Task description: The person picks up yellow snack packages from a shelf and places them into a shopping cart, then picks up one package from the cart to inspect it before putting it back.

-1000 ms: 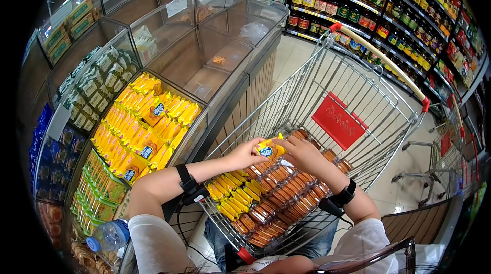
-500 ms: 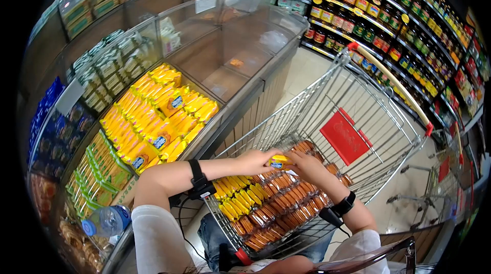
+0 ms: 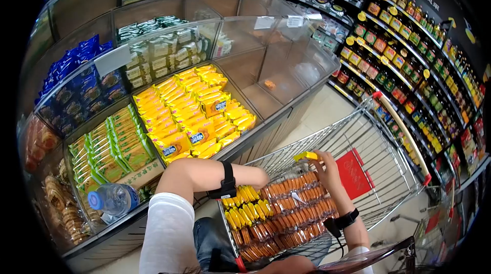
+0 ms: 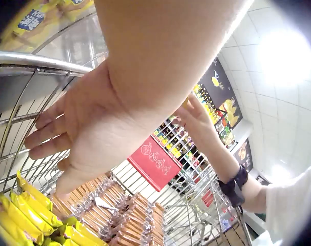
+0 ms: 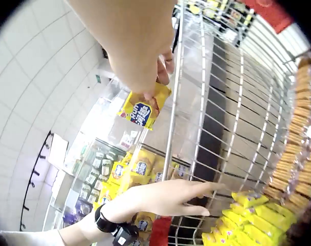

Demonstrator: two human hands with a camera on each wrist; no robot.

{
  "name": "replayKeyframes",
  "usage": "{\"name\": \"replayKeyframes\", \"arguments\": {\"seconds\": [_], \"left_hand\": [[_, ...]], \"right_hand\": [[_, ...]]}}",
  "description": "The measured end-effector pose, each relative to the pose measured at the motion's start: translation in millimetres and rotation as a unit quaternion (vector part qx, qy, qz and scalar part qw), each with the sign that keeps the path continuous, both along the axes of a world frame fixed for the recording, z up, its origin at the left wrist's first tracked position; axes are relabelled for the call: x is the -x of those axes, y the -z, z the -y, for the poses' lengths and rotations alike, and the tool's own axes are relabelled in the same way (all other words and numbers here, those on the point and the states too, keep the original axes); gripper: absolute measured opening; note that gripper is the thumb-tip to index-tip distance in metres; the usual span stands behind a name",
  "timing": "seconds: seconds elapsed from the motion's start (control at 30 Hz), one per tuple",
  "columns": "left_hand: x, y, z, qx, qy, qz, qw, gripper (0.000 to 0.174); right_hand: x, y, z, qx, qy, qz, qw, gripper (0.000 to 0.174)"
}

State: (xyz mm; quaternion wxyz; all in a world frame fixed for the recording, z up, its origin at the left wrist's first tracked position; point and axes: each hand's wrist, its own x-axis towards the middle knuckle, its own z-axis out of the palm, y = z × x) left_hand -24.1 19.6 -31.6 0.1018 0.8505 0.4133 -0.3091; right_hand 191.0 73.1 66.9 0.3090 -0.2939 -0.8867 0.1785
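My right hand pinches a single yellow packet above the far side of the cart's load; the right wrist view shows the packet hanging from the fingertips. The left hand has its fingers extended and grips nothing, over the cart beside its left wire wall. Under it lie yellow packets and rows of brown biscuit packs. In the head view the left hand is mostly foreshortened, above yellow packets and brown packs.
Left of the wire cart, a clear-walled bin holds many yellow packets, beside bins of green packs and blue packs. A water bottle lies at the bin edge. Jar shelves stand behind; another cart is at right.
The left hand has let go of the yellow packet and moved away from it, while the right hand keeps hold and has lifted it away. The head view has turned toward the bins.
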Motion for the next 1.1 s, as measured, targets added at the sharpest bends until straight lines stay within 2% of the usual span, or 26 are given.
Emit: {"name": "replayKeyframes", "arguments": {"seconds": [0.07,0.1,0.13,0.2,0.27,0.33,0.37,0.4,0.47,0.5,0.53,0.6,0.67,0.8,0.97,1.1], "left_hand": [[-6,-13,2,0.059,-0.033,0.020,0.997,0.046],[-7,-17,5,0.040,-0.054,0.044,0.997,0.038],[-9,-17,3,0.038,-0.058,0.045,0.997,0.038],[-10,-15,-2,0.034,-0.033,0.070,0.996,0.056],[-6,-20,0,0.020,-0.031,0.090,0.995,0.056],[-5,6,-11,0.020,0.012,0.073,0.997,0.054],[0,21,-12,-0.001,0.013,0.114,0.993,0.051],[1,13,-9,-0.002,0.008,0.113,0.994,0.051],[-5,-12,-6,0.068,-0.018,0.047,0.996,0.049],[-10,9,-17,0.073,-0.019,0.034,0.997,0.045],[-9,3,-13,0.072,-0.023,0.034,0.997,0.045],[-10,-5,-4,-0.016,-0.013,0.079,0.997,0.036],[-7,0,-7,-0.014,-0.009,0.107,0.994,0.036],[-7,-15,-3,0.001,-0.043,0.104,0.994,0.037],[-6,-2,-10,-0.004,-0.049,0.130,0.990,0.036],[-7,3,-14,0.017,-0.018,0.095,0.995,0.039]], "right_hand": [[22,-17,-8,-0.059,-0.041,-0.018,0.997,0.031],[35,-25,-13,-0.084,-0.040,-0.012,0.996,0.031],[52,-35,-17,-0.094,-0.051,-0.019,0.994,0.030],[88,-53,-22,-0.104,-0.069,-0.032,0.992,0.027],[126,-69,-29,-0.104,-0.081,-0.040,0.990,0.026],[165,-78,-37,-0.205,-0.088,-0.033,0.974,0.026],[184,-82,-40,-0.205,-0.094,-0.035,0.974,0.026],[202,-86,-42,-0.239,-0.103,-0.033,0.965,0.026],[234,-89,-46,-0.274,-0.115,-0.035,0.954,0.026],[248,-89,-48,-0.282,-0.117,-0.023,0.952,0.025],[261,-89,-49,-0.291,-0.119,-0.010,0.949,0.025],[281,-88,-47,-0.296,-0.134,-0.016,0.946,0.024],[295,-89,-41,-0.328,-0.175,0.012,0.928,0.024],[311,-80,-46,-0.322,-0.191,0.038,0.927,0.023],[322,-67,-51,-0.198,-0.272,-0.009,0.942,0.024],[324,-74,-51,-0.213,-0.279,0.023,0.936,0.025]]}}
